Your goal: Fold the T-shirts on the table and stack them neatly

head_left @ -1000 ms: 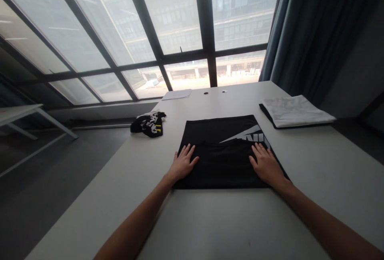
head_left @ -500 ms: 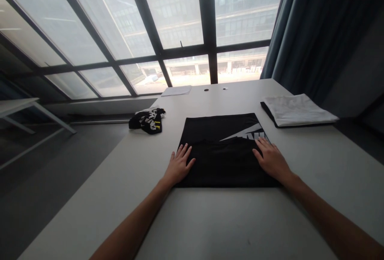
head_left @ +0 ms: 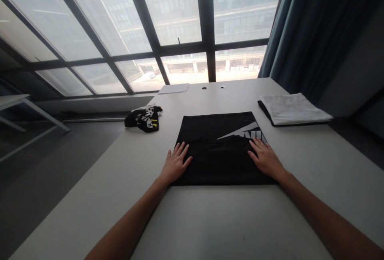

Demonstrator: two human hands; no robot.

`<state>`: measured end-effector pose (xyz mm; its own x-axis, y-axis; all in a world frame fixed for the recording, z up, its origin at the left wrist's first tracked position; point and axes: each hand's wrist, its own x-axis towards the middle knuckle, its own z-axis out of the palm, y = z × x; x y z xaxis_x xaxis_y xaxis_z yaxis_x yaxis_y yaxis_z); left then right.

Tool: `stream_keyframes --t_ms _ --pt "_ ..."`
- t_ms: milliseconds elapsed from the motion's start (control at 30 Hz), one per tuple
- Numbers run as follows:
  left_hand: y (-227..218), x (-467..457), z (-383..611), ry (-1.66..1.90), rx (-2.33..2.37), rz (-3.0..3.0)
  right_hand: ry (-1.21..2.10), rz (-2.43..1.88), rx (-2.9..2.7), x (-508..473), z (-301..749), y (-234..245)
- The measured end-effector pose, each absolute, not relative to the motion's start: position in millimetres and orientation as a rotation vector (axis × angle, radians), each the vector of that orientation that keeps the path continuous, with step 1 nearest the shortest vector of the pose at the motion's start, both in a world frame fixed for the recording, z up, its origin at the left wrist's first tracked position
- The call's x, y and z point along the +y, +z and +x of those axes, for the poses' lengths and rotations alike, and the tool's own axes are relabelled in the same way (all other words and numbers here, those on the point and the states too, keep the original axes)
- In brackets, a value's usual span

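Note:
A black T-shirt [head_left: 219, 160] lies folded into a flat rectangle on the white table [head_left: 192, 220]. Part of a light grey print shows at its upper right. My left hand [head_left: 175, 164] rests on the shirt's left edge with its fingers spread. On the right edge lies my right hand [head_left: 265, 160], also flat and spread, its fingertips over part of the print. Neither hand grips the cloth.
A crumpled black, white and yellow garment [head_left: 144, 119] lies at the table's left edge. Folded white cloth [head_left: 295, 109] sits on black cloth at the right. Paper sheets [head_left: 173, 89] lie at the far edge, before tall windows. A dark blue curtain [head_left: 294, 36] hangs at right.
The view has shifted slightly, so everything appears a little further left. Both hands stay flat on the shirt, and its fold looks the same.

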<state>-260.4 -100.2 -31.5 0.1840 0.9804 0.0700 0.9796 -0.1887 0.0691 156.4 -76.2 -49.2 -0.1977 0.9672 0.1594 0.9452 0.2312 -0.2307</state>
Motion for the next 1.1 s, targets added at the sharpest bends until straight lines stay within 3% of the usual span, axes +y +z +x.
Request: stream_keyframes --t_ms 800,1100 --pt "-36.3 -100.7 -260.7 0.283 1.98 2.442 0.033 -1.726 -2.214 -76.6 158.4 -52.0" --pt "-8.6 -113.0 -257.9 0.36 1.862 2.599 -0.249 -1.618 -2.177 -102.3 131.6 -24.0"
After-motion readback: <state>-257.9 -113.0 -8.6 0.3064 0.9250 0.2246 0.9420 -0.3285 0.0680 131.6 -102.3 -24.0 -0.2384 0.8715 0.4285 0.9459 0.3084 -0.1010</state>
